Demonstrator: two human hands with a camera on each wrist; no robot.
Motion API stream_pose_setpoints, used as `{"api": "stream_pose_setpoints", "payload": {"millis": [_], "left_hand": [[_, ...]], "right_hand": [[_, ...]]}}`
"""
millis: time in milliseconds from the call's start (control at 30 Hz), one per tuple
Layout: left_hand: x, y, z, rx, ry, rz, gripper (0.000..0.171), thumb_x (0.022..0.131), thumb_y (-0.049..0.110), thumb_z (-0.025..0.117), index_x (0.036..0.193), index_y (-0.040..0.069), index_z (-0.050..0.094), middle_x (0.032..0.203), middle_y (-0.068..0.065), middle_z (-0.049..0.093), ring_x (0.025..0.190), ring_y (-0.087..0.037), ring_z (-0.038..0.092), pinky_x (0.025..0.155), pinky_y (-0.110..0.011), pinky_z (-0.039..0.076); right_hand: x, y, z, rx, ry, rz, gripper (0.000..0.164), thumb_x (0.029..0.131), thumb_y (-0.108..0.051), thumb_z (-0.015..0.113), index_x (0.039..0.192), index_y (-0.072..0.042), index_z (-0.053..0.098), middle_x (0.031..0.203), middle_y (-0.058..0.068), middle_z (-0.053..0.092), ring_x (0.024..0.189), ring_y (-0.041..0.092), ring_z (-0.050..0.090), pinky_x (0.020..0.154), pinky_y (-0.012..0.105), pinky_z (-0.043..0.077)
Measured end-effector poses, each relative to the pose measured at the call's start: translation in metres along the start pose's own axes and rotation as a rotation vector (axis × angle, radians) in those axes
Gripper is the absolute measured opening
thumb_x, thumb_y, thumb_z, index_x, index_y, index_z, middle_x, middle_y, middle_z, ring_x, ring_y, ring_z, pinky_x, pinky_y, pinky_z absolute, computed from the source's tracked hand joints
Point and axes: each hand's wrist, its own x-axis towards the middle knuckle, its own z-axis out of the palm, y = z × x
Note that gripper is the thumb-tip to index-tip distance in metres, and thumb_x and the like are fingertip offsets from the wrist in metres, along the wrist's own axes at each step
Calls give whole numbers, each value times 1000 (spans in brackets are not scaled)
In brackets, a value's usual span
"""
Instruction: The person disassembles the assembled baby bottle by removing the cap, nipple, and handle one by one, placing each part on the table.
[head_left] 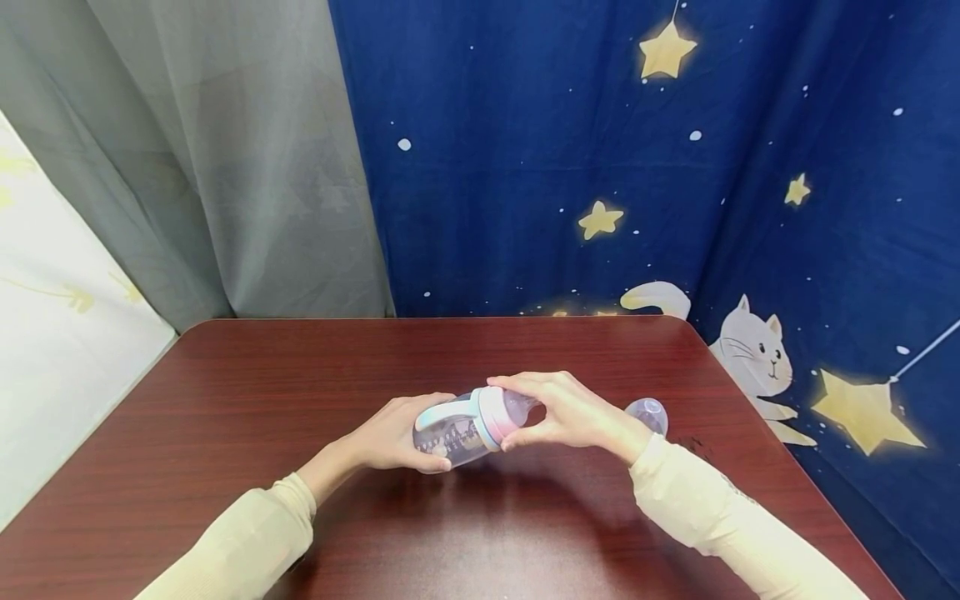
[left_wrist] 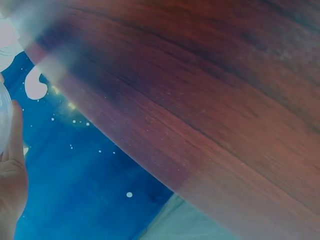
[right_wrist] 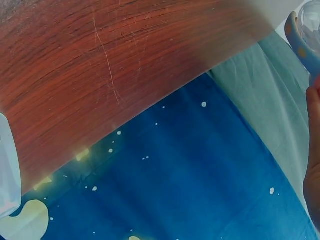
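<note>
Tilted over the table, a clear baby bottle (head_left: 459, 443) with a pale blue handle (head_left: 444, 412) and printed markings points its top to the right. My left hand (head_left: 393, 433) grips the bottle's lower body, thumb on the near side. With thumb and fingertips, my right hand (head_left: 564, 410) pinches the pink collar (head_left: 495, 414) below the clear teat end. In the left wrist view, only a sliver of the bottle (left_wrist: 4, 120) and part of the left hand (left_wrist: 12, 177) show. The handle (right_wrist: 300, 45) and the right hand (right_wrist: 313, 150) appear at the right wrist view's edge.
Behind the right wrist, a clear domed cap (head_left: 648, 414) stands on the dark red wooden table (head_left: 315, 358). A grey curtain (head_left: 277, 158) and a blue star-patterned curtain (head_left: 525, 150) hang beyond the table's far edge.
</note>
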Motion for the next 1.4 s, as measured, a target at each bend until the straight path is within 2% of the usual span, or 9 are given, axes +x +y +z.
{"api": "stream_pose_setpoints", "payload": {"millis": [400,1133,1233,1400], "left_hand": [[2,0,1,-22,-21,13,77,60,54,71,121,12,48,95,11,55,76,-4,51,61,-21,43],[4,1,2,-48,-49,39,75,60,53,71,120,12,49,92,12,55,75,-4,50,59,-21,43],[3,2,3,-45,-40,37,75,60,53,71,120,13,49,91,12,54,74,-4,51,58,-20,43],[4,4,6,-2,-7,26,74,61,55,70,119,14,49,92,12,54,73,-3,50,59,-20,42]], "right_hand": [[-5,2,1,20,52,-43,72,64,-51,71,122,-13,52,114,-4,56,100,5,52,78,22,43],[-11,2,1,7,76,-115,72,62,-43,76,119,-5,53,114,-1,56,99,6,53,78,23,43],[-12,0,1,2,63,-83,71,64,-46,74,120,-9,52,113,-4,56,97,4,53,76,21,43],[-12,-3,0,-15,-15,64,70,69,-56,64,126,-21,44,111,-10,52,92,1,51,73,20,42]]}}
